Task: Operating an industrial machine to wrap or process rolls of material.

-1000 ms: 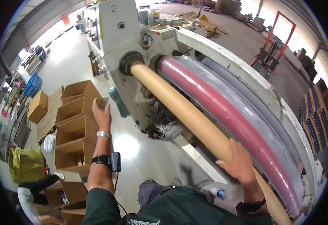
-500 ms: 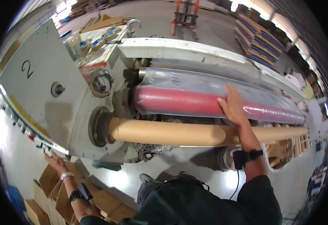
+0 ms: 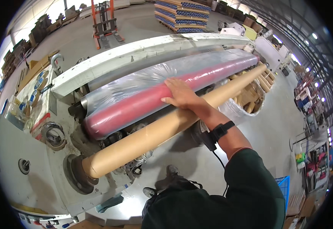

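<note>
My right hand [image 3: 179,93] lies palm down on a red roller [image 3: 136,102], fingers stretched out and holding nothing. Clear plastic film [image 3: 143,76] runs over this roller, with wrinkles on its far side. Beneath my right forearm, a long brown cardboard tube [image 3: 147,137] lies parallel to the roller on the near side. Its left end sits against a dark round hub [image 3: 77,173] on the machine's side. My left hand is out of view.
A white beam [image 3: 136,53] spans the machine behind the film. Paper cores fill a plastic-lined container [image 3: 248,100] at the right. Tape rolls [image 3: 36,89] lie on the left side, and knobs [image 3: 54,222] line the near left edge. Farther off stand an orange pallet jack [image 3: 104,23] and stacked rolls [image 3: 181,17].
The view has swung to the right, so the machine now slants across it. My left hand, earlier by the knobs at the machine's left edge, has left the picture. My right hand stays on the roller.
</note>
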Action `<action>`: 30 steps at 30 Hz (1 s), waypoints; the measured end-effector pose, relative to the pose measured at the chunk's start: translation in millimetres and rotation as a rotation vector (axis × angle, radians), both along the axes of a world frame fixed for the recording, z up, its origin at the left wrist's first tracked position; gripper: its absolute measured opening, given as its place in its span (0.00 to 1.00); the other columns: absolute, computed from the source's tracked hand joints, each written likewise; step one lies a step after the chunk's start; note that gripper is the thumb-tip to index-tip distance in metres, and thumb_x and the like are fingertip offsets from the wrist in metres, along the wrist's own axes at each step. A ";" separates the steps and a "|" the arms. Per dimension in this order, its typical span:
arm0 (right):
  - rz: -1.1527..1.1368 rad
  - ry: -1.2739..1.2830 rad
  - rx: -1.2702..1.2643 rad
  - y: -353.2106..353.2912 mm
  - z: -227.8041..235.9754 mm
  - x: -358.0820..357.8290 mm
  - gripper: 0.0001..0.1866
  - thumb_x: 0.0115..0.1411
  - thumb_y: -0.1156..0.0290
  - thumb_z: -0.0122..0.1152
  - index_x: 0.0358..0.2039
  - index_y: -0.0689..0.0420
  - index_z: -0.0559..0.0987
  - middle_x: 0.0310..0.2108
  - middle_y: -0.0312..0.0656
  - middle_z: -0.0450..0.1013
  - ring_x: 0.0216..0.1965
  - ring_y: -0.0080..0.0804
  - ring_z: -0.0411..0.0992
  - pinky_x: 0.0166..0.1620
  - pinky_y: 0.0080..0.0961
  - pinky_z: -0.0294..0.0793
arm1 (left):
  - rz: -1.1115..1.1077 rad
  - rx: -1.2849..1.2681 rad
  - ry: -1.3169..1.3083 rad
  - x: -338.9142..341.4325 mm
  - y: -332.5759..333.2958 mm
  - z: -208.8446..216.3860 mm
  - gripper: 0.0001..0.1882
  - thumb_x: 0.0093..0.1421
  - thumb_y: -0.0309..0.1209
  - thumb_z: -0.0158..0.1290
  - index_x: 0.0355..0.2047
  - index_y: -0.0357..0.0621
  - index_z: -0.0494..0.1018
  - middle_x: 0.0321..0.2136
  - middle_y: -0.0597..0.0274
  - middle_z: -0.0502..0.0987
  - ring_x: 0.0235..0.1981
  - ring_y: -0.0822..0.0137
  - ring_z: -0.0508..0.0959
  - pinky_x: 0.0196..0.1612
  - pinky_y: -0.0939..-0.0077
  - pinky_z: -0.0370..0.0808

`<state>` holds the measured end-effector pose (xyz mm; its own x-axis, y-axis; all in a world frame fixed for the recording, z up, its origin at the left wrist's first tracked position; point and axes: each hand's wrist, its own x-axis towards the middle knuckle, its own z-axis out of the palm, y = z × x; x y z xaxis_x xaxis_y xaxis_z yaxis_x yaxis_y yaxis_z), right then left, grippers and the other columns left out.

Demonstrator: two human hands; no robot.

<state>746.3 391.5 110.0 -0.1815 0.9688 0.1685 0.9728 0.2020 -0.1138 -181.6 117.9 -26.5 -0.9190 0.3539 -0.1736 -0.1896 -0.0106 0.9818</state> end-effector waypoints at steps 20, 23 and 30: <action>0.178 -0.022 0.107 2.1 0.2 4.2 0.35 0.56 0.58 0.60 0.58 0.64 0.63 0.58 0.58 0.61 0.61 0.53 0.57 0.63 0.41 0.55 | 0.188 -0.048 0.749 250.8 -29.7 45.5 0.20 0.65 0.31 0.45 0.55 0.34 0.67 0.50 0.54 0.72 0.51 0.67 0.71 0.54 0.76 0.67; 0.132 -0.051 0.005 3.4 0.8 6.5 0.39 0.57 0.56 0.58 0.62 0.65 0.58 0.63 0.57 0.55 0.65 0.50 0.52 0.66 0.40 0.49 | 0.182 0.106 0.780 285.3 -27.7 91.4 0.19 0.66 0.29 0.43 0.55 0.33 0.65 0.55 0.53 0.68 0.56 0.63 0.68 0.60 0.70 0.61; 0.084 -0.074 -0.060 0.6 5.5 -9.1 0.40 0.59 0.55 0.56 0.63 0.65 0.55 0.65 0.55 0.52 0.66 0.49 0.48 0.67 0.39 0.46 | 0.212 0.244 0.911 249.3 -15.7 138.9 0.24 0.63 0.26 0.42 0.60 0.38 0.60 0.59 0.53 0.64 0.61 0.61 0.62 0.64 0.66 0.55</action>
